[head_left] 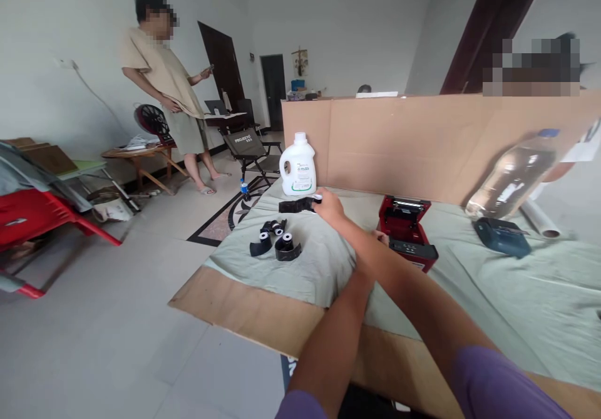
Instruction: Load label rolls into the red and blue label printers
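The fingers of the right hand (328,206) rest on the right end of a black ribbon strip (297,205), at a small white core there. They look curled down onto it, but it is hard to see if they really pinch it or only touch it. The strip lies on the green cloth (493,281) that covers the surface, near the far edge, and its long axis runs left to right, going away from the fingers toward the left edge. The right forearm crosses over the left one to reach there.

The left hand (382,237) is mostly hidden under the right forearm. It is beside the left side of the red label printer (407,232), and I cannot tell if it is open or closed, or if it holds the printer.

Nearer to the person and to the left of the strip, three small black rolls (276,238) lie together, apart from both hands. Just behind the strip a white detergent jug (298,165) stands upright at the far left corner, before a cardboard wall (422,143). Toward the right edge lie a blue device (501,236) and a clear plastic bottle (511,178), which is tilted.

Another person (164,81) stands well apart, across the room.
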Action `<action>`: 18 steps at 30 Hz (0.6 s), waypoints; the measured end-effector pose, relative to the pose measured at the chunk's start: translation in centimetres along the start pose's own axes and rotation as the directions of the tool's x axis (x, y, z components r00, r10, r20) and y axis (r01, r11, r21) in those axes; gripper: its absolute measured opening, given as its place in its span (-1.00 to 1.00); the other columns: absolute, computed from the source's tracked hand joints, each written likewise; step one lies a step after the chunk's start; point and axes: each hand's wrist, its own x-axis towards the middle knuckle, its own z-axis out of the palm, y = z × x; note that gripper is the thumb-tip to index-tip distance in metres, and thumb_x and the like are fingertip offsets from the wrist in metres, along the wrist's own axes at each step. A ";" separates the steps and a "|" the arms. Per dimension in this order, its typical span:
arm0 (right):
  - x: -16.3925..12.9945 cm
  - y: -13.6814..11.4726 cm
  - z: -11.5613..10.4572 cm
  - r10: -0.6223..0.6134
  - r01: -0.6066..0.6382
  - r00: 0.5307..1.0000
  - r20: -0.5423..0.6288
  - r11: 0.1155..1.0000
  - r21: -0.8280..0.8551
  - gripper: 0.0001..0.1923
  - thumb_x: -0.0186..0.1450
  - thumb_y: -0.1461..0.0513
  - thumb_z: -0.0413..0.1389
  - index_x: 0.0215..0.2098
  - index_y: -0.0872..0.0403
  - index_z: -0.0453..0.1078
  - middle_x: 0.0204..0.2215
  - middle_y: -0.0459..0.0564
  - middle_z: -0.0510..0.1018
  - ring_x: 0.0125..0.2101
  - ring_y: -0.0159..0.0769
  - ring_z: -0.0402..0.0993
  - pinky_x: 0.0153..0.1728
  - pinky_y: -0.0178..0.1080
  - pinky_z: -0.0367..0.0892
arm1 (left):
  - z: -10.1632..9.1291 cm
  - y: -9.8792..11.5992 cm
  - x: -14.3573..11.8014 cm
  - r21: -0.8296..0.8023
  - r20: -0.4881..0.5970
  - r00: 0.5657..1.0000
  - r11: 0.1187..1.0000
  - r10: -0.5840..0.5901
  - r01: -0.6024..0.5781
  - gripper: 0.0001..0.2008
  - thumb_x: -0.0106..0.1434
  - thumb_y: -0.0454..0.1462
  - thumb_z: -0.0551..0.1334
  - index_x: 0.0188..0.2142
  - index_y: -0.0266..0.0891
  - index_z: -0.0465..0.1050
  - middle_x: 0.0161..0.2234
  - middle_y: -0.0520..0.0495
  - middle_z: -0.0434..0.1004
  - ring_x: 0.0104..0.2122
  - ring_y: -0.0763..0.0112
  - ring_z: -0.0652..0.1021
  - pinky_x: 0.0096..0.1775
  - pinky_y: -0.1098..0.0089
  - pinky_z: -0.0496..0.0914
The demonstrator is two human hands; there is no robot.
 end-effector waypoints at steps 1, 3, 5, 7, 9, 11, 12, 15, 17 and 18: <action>0.1 -0.6 1.9 0.040 -0.040 0.999 0.009 0.998 -0.044 -0.67 0.31 0.22 0.13 0.05 -0.01 0.39 -0.11 0.05 0.61 -0.11 -0.13 0.54 -0.18 -0.23 0.37 | -0.1 0.0 -0.2 0.010 0.020 0.999 1.000 0.024 -0.025 -0.84 0.35 -0.21 0.16 -0.28 -0.16 0.52 -0.40 0.00 0.55 -0.38 0.40 0.51 -0.28 0.43 0.39; -0.1 -1.0 4.9 0.091 -0.089 0.996 0.019 0.991 -0.103 -0.68 0.35 0.23 0.09 0.08 0.01 0.37 -0.10 0.12 0.59 -0.11 -0.10 0.55 -0.18 -0.20 0.38 | -0.2 -0.2 -0.5 0.059 0.042 0.995 0.994 0.089 -0.091 -0.78 0.40 -0.16 0.12 -0.18 -0.13 0.53 -0.35 0.02 0.59 -0.37 0.42 0.53 -0.29 0.45 0.37; -0.6 -0.5 6.8 0.106 -0.102 0.994 0.028 0.988 -0.116 -0.68 0.37 0.25 0.07 0.09 0.06 0.36 -0.08 0.19 0.57 -0.12 -0.08 0.55 -0.17 -0.17 0.38 | -0.1 -0.7 -0.7 0.140 0.018 0.990 0.980 0.141 -0.142 -0.76 0.42 -0.14 0.10 -0.15 -0.09 0.53 -0.33 0.04 0.61 -0.38 0.43 0.53 -0.29 0.46 0.36; -0.9 0.3 7.9 0.108 -0.103 0.993 0.043 0.988 -0.111 -0.68 0.38 0.26 0.07 0.10 0.08 0.36 -0.06 0.22 0.55 -0.12 -0.07 0.55 -0.15 -0.14 0.38 | 0.2 -1.3 -0.7 0.212 -0.002 0.986 0.964 0.164 -0.160 -0.76 0.43 -0.16 0.09 -0.15 -0.07 0.53 -0.34 0.05 0.62 -0.39 0.44 0.54 -0.29 0.47 0.36; -0.9 1.2 8.0 0.111 -0.104 0.992 0.056 0.988 -0.112 -0.64 0.37 0.23 0.10 0.13 0.06 0.36 -0.04 0.21 0.53 -0.10 -0.05 0.54 -0.13 -0.13 0.38 | 0.5 -1.8 -0.7 0.253 0.014 0.985 0.952 0.173 -0.171 -0.76 0.44 -0.16 0.08 -0.12 -0.06 0.53 -0.34 0.05 0.63 -0.40 0.43 0.55 -0.30 0.48 0.36; -0.8 1.7 7.6 0.106 -0.102 0.994 0.032 0.990 -0.096 -0.52 0.36 0.18 0.12 0.23 0.03 0.29 0.03 0.21 0.48 -0.06 -0.03 0.51 -0.12 -0.12 0.38 | 0.6 -1.9 -0.6 0.286 0.029 0.980 0.938 0.199 -0.199 -0.75 0.45 -0.16 0.07 -0.11 -0.08 0.53 -0.33 0.03 0.64 -0.40 0.42 0.56 -0.30 0.47 0.37; -0.8 1.9 7.4 0.083 -0.083 0.997 -0.002 0.994 -0.065 -0.46 0.36 0.15 0.13 0.29 0.02 0.25 0.07 0.21 0.45 -0.03 -0.03 0.50 -0.11 -0.12 0.38 | 0.6 -1.8 -0.6 0.304 0.031 0.976 0.928 0.216 -0.216 -0.74 0.45 -0.16 0.07 -0.10 -0.09 0.53 -0.33 0.02 0.64 -0.40 0.41 0.57 -0.30 0.46 0.38; -1.2 1.7 6.9 -0.127 0.133 0.991 -0.047 0.980 0.149 -0.50 0.37 0.18 0.09 0.27 0.02 0.32 0.05 0.14 0.47 -0.05 -0.12 0.47 -0.11 -0.19 0.37 | 0.6 -1.5 -0.7 0.359 0.016 0.964 0.898 0.266 -0.254 -0.75 0.45 -0.18 0.07 -0.12 -0.10 0.53 -0.34 -0.01 0.66 -0.41 0.39 0.58 -0.29 0.44 0.38; -1.8 1.4 7.2 -0.341 0.305 0.939 0.050 0.890 0.340 -0.58 0.35 0.29 0.06 0.16 0.03 0.45 -0.02 0.07 0.54 -0.17 -0.25 0.48 -0.16 -0.25 0.36 | 0.6 -1.3 -0.7 0.389 -0.001 0.953 0.878 0.302 -0.278 -0.76 0.44 -0.21 0.07 -0.13 -0.12 0.53 -0.33 -0.01 0.67 -0.41 0.39 0.59 -0.28 0.43 0.39; -2.2 1.2 7.5 -0.433 0.349 0.893 0.123 0.838 0.419 -0.58 0.32 0.34 0.05 0.11 0.04 0.49 -0.04 0.05 0.56 -0.23 -0.30 0.48 -0.19 -0.28 0.35 | 0.7 -1.3 -0.7 0.403 -0.005 0.947 0.867 0.322 -0.293 -0.76 0.44 -0.22 0.08 -0.14 -0.13 0.53 -0.32 -0.01 0.68 -0.41 0.39 0.59 -0.28 0.43 0.39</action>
